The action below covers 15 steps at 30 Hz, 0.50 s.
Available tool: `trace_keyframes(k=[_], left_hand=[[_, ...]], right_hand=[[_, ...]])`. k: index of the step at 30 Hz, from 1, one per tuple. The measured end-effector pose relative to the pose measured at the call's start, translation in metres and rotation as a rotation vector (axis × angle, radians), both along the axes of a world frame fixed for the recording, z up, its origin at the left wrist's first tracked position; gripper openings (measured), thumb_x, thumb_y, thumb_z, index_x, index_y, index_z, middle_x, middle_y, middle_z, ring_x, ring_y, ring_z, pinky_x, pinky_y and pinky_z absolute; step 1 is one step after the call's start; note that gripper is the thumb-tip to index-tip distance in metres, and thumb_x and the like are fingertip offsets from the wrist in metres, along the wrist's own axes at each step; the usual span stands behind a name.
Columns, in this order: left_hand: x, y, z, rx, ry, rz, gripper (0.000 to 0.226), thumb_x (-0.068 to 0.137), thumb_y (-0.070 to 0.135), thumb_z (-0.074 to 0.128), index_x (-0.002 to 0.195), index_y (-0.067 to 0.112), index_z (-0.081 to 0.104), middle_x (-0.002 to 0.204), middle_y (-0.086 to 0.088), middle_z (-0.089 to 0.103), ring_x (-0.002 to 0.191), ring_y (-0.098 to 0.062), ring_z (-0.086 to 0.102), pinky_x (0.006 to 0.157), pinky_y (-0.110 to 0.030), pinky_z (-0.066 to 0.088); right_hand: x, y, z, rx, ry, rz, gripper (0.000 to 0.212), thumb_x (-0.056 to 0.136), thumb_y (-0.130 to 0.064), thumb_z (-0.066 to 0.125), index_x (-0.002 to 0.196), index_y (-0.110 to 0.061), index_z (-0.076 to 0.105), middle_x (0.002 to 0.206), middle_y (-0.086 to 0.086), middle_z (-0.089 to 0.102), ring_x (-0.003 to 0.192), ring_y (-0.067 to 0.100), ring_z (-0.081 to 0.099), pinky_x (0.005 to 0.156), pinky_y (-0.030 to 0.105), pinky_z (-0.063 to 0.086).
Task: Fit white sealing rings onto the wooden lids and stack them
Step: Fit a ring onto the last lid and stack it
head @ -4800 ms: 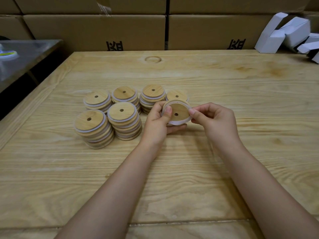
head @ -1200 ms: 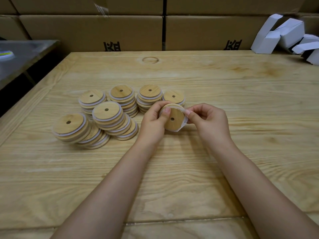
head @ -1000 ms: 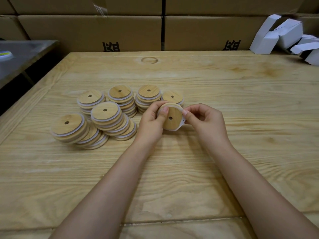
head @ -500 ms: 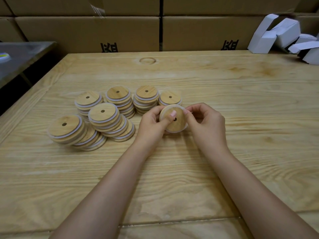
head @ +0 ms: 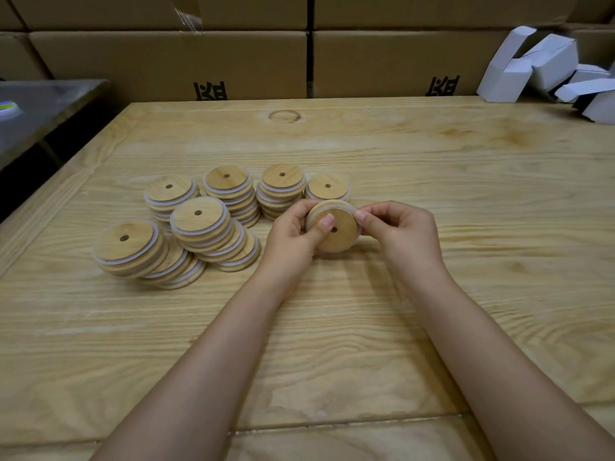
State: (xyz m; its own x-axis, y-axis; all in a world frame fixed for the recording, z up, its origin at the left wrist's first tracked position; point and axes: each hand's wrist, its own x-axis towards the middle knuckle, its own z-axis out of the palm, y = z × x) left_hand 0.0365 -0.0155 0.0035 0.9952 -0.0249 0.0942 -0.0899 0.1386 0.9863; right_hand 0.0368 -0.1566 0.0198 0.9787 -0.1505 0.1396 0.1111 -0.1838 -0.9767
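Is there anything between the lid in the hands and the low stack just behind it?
Nothing visible stands in the way. The left hand and the right hand hold the lid right in front of the low stack. The taller stack stands to the left of that path, not in it.

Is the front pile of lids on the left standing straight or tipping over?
Tipping over. The front left pile leans leftward, its lids fanned out in a slant, while a back pile stands straight.
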Motion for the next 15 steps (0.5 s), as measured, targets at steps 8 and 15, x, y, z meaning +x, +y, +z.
trace_keyframes(k=[8, 15], left_hand=[[0.0012, 0.0031, 0.0016, -0.145, 0.091, -0.037, 0.015, 0.094, 0.011, 0.051, 0.106, 0.015, 0.06, 0.09, -0.001, 0.069, 0.083, -0.012, 0.064, 0.063, -0.028, 0.057], [0.0, 0.005, 0.0075, -0.34, 0.194, -0.083, 0.016, 0.094, 0.012, 0.049, 0.107, 0.013, 0.059, 0.086, -0.002, 0.068, 0.067, -0.014, 0.068, 0.048, -0.027, 0.054]], right_hand=[[-0.002, 0.0017, 0.0006, -0.084, -0.138, 0.067, 0.021, 0.087, -0.011, 0.063, 0.078, -0.03, 0.068, 0.083, -0.008, 0.071, 0.081, 0.013, 0.067, 0.081, 0.037, 0.055], [-0.0029, -0.0061, 0.0006, -0.419, -0.54, 0.125, 0.016, 0.087, -0.004, 0.062, 0.095, -0.014, 0.072, 0.089, 0.0, 0.069, 0.082, 0.01, 0.063, 0.073, 0.023, 0.05]])
